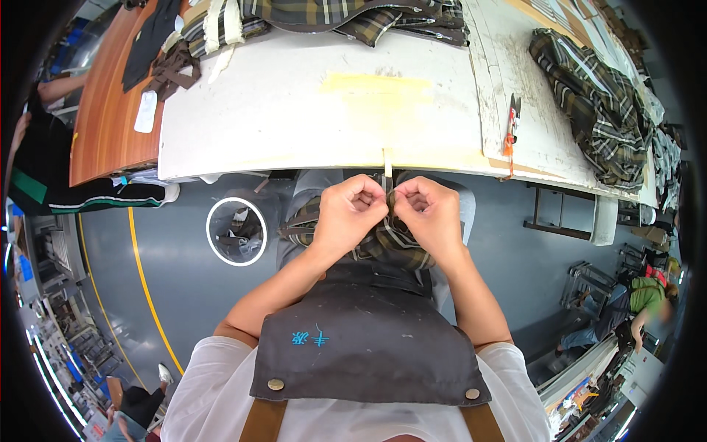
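White worktop (294, 110) fills the far half of the view, its near edge curving just beyond both hands. Plaid garments heaped along its far edge (353, 18) and another plaid pile at far right (596, 103). Brown wooden table (103, 110) butts against it on the left. Round bin with a white rim (236, 231) sits on the grey floor, left of the person's lap. Red-handled snips (511, 121) lie on the worktop, right of centre, well apart from the hands.

Plaid fabric piece (390, 239) lies in the lap, directly under and between the two hands, near the worktop edge. Left hand (346, 214) and right hand (431, 214) are both curled into fists, knuckles almost touching, grip narrow: fingertips pinch the top edge of the plaid fabric at the centre. A thin pale strip (386, 163) stands just beyond the pinch point, against the worktop edge. Cannot tell if it's attached to the fabric.
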### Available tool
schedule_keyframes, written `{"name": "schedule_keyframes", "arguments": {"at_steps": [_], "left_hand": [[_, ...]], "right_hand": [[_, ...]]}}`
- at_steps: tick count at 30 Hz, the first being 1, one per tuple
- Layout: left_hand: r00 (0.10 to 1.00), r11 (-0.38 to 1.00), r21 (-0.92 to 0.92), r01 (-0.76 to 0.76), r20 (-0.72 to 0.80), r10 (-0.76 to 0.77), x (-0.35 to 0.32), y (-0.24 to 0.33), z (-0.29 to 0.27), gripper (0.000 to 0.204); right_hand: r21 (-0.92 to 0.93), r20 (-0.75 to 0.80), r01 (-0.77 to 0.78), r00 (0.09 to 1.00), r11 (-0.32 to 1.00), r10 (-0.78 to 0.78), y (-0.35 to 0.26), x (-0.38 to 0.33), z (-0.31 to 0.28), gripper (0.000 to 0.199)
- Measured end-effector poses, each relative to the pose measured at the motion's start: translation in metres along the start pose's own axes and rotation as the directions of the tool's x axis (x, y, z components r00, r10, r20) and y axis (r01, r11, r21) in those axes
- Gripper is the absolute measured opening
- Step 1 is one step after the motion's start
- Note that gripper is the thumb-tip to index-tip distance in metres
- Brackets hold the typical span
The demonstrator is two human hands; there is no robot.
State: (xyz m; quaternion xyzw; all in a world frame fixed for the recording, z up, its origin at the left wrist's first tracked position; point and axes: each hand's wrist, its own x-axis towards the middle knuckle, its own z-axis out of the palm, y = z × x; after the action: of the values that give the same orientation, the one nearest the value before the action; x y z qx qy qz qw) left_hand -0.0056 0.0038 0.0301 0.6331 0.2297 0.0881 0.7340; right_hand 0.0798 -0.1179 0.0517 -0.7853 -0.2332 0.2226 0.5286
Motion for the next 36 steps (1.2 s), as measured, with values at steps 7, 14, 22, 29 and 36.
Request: {"name": "schedule_keyframes", "arguments": {"at_steps": [7, 14, 22, 29, 36], "left_hand": [[0.967, 0.909, 0.339, -0.242, 0.008, 0.254, 0.004, 0.012, 0.002, 0.004], [0.992, 0.988, -0.092, 0.124, -0.019, -0.127, 0.011, 0.002, -0.003, 0.005], [0.996, 0.977, 0.196, -0.083, -0.021, 0.088, 0.009, 0.006, -0.003, 0.008], [0.968, 0.887, 0.395, -0.239, 0.022, 0.251, 0.015, 0.012, -0.002, 0.007], [0.996, 0.996, -0.042, 0.077, -0.051, -0.079, 0.016, -0.001, -0.003, 0.006]], "right_hand": [[0.107, -0.016, -0.071, 0.997, 0.992, 0.073, 0.006, -0.001, 0.003, 0.004], [0.221, 0.042, -0.162, 0.987, 0.962, 0.156, 0.005, 0.0, 0.002, 0.002], [-0.132, 0.003, 0.144, 0.989, 0.981, -0.145, -0.002, 0.01, 0.0, 0.001], [0.045, -0.007, 0.045, 0.999, 0.998, -0.045, 0.001, 0.01, 0.001, 0.004], [0.297, 0.051, -0.212, 0.977, 0.931, 0.206, 0.006, 0.009, 0.003, 0.007]]}}
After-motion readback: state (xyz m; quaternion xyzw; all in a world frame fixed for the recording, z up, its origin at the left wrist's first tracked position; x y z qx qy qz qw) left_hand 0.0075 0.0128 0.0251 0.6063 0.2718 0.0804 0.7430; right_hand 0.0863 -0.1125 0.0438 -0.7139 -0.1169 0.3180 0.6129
